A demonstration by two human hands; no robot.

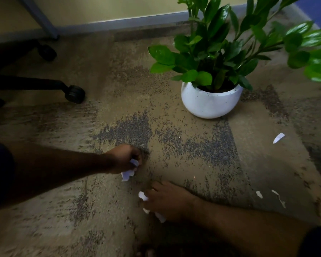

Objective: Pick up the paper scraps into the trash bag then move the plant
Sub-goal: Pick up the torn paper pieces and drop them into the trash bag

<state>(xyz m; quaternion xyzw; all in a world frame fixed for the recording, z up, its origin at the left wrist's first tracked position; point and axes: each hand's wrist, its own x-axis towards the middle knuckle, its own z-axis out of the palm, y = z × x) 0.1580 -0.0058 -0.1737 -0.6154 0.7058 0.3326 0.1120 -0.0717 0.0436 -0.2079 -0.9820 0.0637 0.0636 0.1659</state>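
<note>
The mottled tan and grey carpet floor [193,145] fills the view, bounded at the top by a pale wall with a grey baseboard [119,23]. A leafy green plant [226,45] stands upright in a round white speckled ceramic pot [209,103] on the carpet, right of centre and near the wall. At the upper left, the black base of an office chair [35,84] extends across the carpet, ending in a black caster wheel [74,94]; a second caster sits further back.

The left hand [124,158] reaches in from the left, low over the carpet in the centre, with its fingers clenched around crumpled white paper scraps [128,173] that protrude below the fist. The right hand [167,199] enters from the lower right, palm down against the carpet just below the left hand, fingers curled onto more crumpled white paper pieces [144,196] that show at its fingertips and under its edge.

Loose scraps lie on the carpet at the right, well apart from both hands: one pointed white scrap [278,138] below the pot, one small white scrap [259,194] and one thin torn white strip [278,197] lower down.
</note>
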